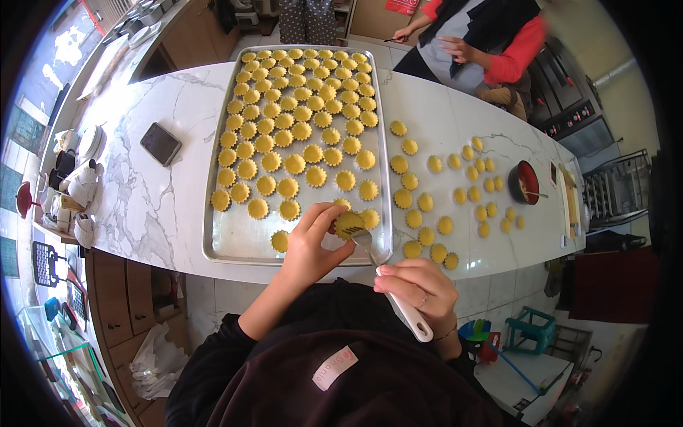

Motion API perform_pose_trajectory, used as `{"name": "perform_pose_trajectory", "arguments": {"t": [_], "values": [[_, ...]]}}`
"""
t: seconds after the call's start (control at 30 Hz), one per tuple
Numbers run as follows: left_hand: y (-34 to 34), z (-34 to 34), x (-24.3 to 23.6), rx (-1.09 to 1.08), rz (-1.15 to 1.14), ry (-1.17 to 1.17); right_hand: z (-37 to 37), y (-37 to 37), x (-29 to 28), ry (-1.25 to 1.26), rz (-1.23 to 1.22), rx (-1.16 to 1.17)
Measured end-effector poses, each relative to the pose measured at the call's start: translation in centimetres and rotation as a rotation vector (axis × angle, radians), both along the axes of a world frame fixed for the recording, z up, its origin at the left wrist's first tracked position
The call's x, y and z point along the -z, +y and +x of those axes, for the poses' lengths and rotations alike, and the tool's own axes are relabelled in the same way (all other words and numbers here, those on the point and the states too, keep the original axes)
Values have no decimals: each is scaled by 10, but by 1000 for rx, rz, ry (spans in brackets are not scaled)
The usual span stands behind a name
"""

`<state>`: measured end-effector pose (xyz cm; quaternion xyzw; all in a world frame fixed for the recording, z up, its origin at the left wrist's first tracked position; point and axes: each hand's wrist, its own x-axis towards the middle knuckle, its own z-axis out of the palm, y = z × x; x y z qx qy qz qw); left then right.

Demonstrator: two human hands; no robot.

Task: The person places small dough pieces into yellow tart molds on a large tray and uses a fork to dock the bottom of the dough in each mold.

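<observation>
Over the near right corner of a large metal baking tray (235, 249), my left hand (315, 238) pinches a yellow fluted tart shell (348, 224) between thumb and fingers. My right hand (420, 288) is closed round the white handle of a fork (402, 302). The fork's metal tines rest on or in the shell; how deep they reach I cannot tell. Rows of similar yellow tart shells (294, 164) cover most of the tray. A single shell (279, 241) lies near the tray's front edge, beside my left wrist.
Right of the tray, more shells (425, 202) sit on the marble table (498, 249). A dark bowl with red inside (523, 182) holds a utensil. A phone (161, 144) lies at left. Across the table is a person in red sleeves (512, 57); another person's patterned trousers (307, 21) show behind.
</observation>
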<state>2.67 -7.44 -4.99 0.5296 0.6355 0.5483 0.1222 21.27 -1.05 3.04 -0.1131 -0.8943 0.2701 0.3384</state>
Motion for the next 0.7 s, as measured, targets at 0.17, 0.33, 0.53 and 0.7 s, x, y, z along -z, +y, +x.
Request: {"name": "perform_pose_trajectory", "arguments": {"t": [0.17, 0.33, 0.53, 0.7], "values": [[3, -2, 17, 3, -6, -3, 12, 5, -5, 199, -14, 166], [5, -3, 63, 84, -189, 232, 27, 16, -1, 234, 35, 340], [7, 10, 88, 185, -300, 302, 33, 17, 8, 206, 31, 359], [23, 17, 88, 115, -226, 284, 35, 18, 11, 210, 10, 376]]}}
